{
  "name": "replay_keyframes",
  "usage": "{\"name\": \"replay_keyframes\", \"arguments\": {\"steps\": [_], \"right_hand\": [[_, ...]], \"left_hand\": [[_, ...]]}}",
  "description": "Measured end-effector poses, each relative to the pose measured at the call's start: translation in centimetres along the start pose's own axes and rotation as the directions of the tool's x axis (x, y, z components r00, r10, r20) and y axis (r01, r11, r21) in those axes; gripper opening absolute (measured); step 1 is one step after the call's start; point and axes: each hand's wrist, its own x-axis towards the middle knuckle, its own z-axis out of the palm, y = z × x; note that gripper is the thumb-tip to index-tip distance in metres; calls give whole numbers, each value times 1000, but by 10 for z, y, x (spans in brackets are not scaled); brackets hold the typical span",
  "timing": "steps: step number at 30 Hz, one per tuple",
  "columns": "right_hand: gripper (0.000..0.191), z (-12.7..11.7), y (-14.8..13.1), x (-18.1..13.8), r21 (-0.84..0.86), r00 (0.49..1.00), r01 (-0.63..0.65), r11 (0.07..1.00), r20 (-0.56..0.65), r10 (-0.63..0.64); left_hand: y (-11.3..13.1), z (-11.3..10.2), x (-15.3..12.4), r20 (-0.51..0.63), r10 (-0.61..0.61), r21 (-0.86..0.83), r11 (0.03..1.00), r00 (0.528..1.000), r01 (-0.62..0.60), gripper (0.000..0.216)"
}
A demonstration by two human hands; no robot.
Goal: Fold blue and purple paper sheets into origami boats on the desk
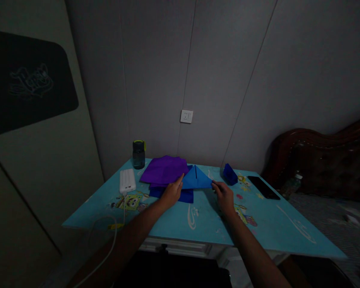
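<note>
A light-blue sheet of paper [200, 182], folded into a wide triangle with a dark slit near its peak, spans the space between my hands. My left hand [171, 195] is at its left end, fingers fairly straight and the paper's edge held against them. At the right corner, my right hand [224, 196] pinches the paper between thumb and fingers. Purple paper [163, 170] lies behind my left hand, over dark-blue paper [186, 196]. To the right of my right hand sits a small dark-blue folded paper piece [230, 175].
On the light-blue table [210, 224] a white power bank [127, 180] with a cable lies at left, before a dark bottle [138, 155]. A black phone [263, 187] rests at right. The wall with a socket [186, 116] rises behind; a bed headboard [327, 164] stands at right.
</note>
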Motion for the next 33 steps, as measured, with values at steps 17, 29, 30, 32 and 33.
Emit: {"name": "replay_keyframes", "arguments": {"steps": [17,29,30,32,33], "right_hand": [[32,-5,16,2,-207,926,378,903,89,-367],[40,0,13,-4,-226,916,398,889,151,-371],[39,1,14,-4,-223,920,391,893,128,-371],[38,3,16,-4,-227,925,380,897,95,-368],[38,4,17,-4,-231,926,378,897,89,-367]], "left_hand": [[-12,-2,-7,255,-18,340,938,967,-72,72],[-33,-5,-4,125,-16,362,932,992,-31,70],[-31,-5,-4,93,-18,374,927,995,-18,68],[-27,-6,-2,27,-5,409,912,1000,-7,62],[-25,-7,-2,8,-3,432,902,1000,-1,57]]}}
